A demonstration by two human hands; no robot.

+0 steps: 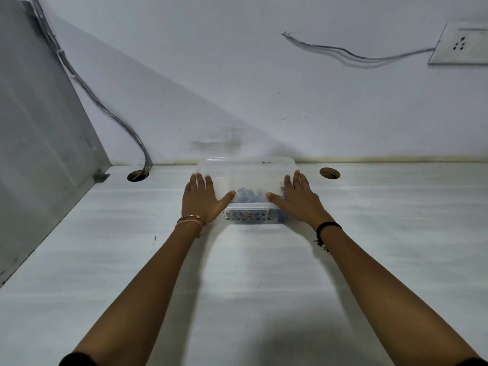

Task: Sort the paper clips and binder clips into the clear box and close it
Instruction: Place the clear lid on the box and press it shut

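Left hand point(200, 199) and right hand point(298, 199) touch clear box point(245, 173) (clips point(248, 194) blurred).

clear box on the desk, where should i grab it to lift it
Grip the two short ends, one hand from each side. The clear box lies flat, wide, its back near the wall; the left hand and right hand rest on those ends.
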